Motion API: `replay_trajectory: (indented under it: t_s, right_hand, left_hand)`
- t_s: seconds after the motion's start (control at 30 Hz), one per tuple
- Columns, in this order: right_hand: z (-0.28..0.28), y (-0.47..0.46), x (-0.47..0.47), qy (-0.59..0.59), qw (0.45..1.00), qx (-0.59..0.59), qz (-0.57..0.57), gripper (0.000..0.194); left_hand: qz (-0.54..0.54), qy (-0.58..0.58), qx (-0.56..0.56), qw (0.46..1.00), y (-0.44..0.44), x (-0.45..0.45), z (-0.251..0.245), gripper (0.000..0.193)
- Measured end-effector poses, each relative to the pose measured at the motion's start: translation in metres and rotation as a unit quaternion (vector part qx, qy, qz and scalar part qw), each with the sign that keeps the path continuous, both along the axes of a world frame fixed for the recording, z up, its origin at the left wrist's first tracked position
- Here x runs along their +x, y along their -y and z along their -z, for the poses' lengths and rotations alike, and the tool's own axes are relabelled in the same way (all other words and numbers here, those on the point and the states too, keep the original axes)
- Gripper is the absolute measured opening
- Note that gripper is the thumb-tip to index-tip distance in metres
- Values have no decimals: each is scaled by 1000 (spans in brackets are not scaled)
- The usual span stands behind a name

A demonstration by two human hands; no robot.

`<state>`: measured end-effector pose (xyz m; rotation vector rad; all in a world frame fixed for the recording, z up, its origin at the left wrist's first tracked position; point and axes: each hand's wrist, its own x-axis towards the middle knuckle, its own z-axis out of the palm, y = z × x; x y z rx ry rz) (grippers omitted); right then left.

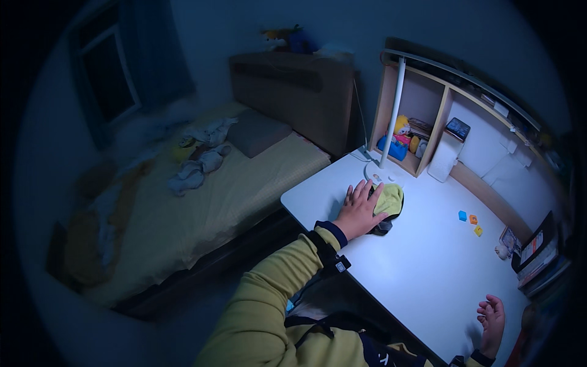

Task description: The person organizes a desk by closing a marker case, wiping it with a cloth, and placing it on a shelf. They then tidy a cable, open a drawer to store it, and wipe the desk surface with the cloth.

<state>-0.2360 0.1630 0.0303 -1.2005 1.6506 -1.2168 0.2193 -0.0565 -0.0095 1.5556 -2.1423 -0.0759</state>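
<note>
My left hand [361,210] lies with spread fingers on the left edge of a yellow-green and black cloth item [389,202], perhaps a cap; whether the fingers grip it cannot be told. The cloth rests on the white desk [412,257], just in front of the round base of a white desk lamp [376,172]. My right hand [491,316] is over the desk's near right part, fingers loosely curled and apart, holding nothing. Farther back lie a blue block [462,215], an orange block [473,219] and a yellow block [478,230].
A wooden shelf unit [445,105] with a doll [402,128] stands at the back. A phone [458,129] sits on a white box [445,156]. Books [541,266] stand at the right. Left of the desk is a bed [247,183] with rumpled clothes [197,167].
</note>
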Motion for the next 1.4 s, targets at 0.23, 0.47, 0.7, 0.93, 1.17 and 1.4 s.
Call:
replay_trajectory:
  t_s: [0.23,0.47,0.7,0.93,1.17,1.4]
  right_hand:
    - [58,16,125,-182,981,-41,-49,38]
    - [82,27,196,-304,943,-135,7,32]
    - [90,12,216,-335,930,-122,85,20]
    - [88,14,225,-360,913,-78,175,14]
    - [85,14,230,-440,874,-70,193,12]
    - [72,9,235,-479,863,-43,156,16]
  left_hand:
    - [-111,-127,-356,919,23,156,-10,57]
    - [-255,-194,-149,936,44,325,57,26]
    - [-294,-139,125,937,111,364,150,33]
    - [-462,-83,177,865,187,356,197,55]
    - [-410,-7,105,906,251,354,246,25]
    - [-264,23,117,957,240,336,234,26]
